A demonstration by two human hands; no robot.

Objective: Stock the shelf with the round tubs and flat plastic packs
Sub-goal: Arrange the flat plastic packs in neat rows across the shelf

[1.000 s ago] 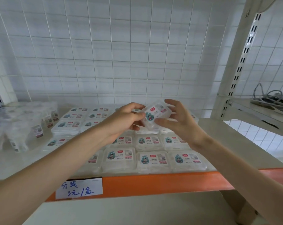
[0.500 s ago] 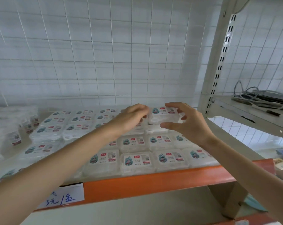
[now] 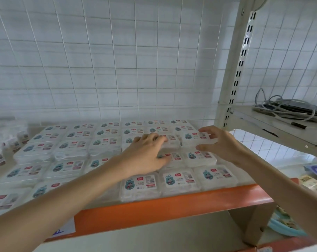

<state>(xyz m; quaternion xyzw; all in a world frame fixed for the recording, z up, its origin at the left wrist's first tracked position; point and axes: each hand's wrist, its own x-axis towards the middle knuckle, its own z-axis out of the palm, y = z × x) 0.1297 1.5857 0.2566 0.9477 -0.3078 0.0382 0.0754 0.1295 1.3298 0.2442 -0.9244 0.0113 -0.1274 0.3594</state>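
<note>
Orange steel forms the front rail (image 3: 172, 203) of the shelf (image 3: 248, 157), seen from the head camera, and clear flat plastic packs (image 3: 72, 148) with cartoon labels cover it in close rows from the rail back to the white wire mesh (image 3: 117, 60). The right grip (image 3: 221, 142) grasps one pack (image 3: 195, 138) at the right end of a row towards the back, forefinger curled over its far edge and thumb against its near edge. The pack sits level with its neighbours and touches the one on its left; whether it rests fully down cannot be told. The left grip (image 3: 146, 155) is released, lying palm down with straightish fingers on the tops of the packs just left of that one. Round tubs (image 3: 10, 142) stand blurred at the far left of the shelf. A slotted upright post (image 3: 235, 70) rises on the right, with grey cables (image 3: 284, 110) on the side shelf beyond it. A paper label (image 3: 65, 229) hangs on the rail beneath the left forearm.
</note>
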